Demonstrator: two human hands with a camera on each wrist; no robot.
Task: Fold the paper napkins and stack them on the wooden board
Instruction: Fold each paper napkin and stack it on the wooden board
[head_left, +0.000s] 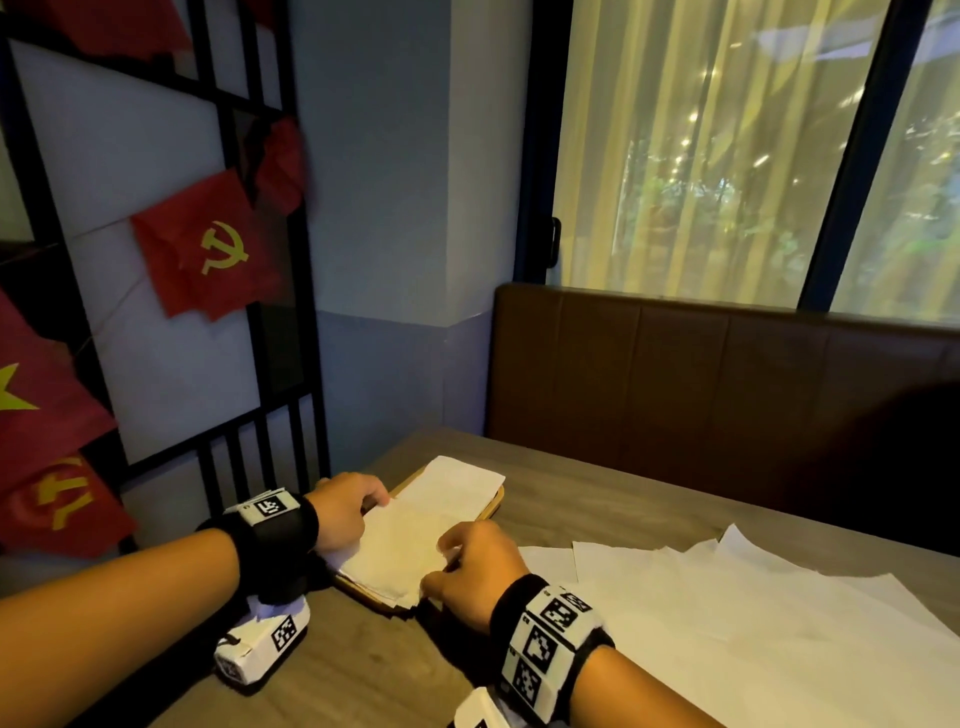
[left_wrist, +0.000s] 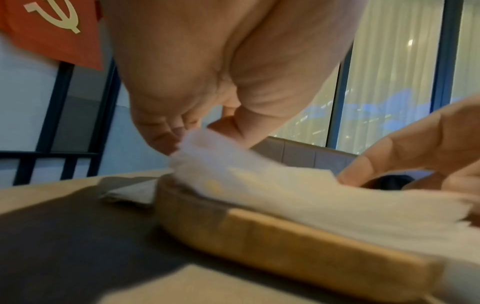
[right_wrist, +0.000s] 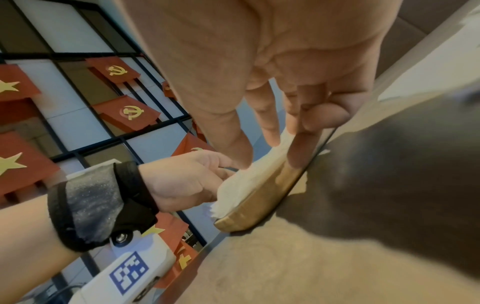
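Red flags (head_left: 208, 249) with yellow emblems are being displayed on the dark-framed partition (head_left: 270, 312) at the far left. Just right of it, at the table's left edge, the left hand (head_left: 340, 512) is being held over the left side of the folded napkins (head_left: 415, 535). Its fingers (left_wrist: 161, 135) are being kept curled and close together, and in the left wrist view the topmost napkin's corner is being pinched between those fingertips and the thumb. The napkins are being kept in a stack on the wooden board (head_left: 491, 506), which is lying on the grey wooden table (head_left: 597, 493); the stack's near corner is being left overhanging the board's near end, and a further napkin is lying skewed across the board's far end. At the stack's right edge, the right hand (head_left: 475, 566) is being held with its fingers (right_wrist: 272, 123) close together and pointed downward; in the right wrist view a napkin edge is being nipped between fingertips beside the board's rim. Further right, several unfolded napkins (head_left: 727, 613) are being left spread flat and overlapping on the table, apart from the board. Behind the table, a brown padded bench back (head_left: 701, 374) is being shown beneath a curtained window (head_left: 701, 156).
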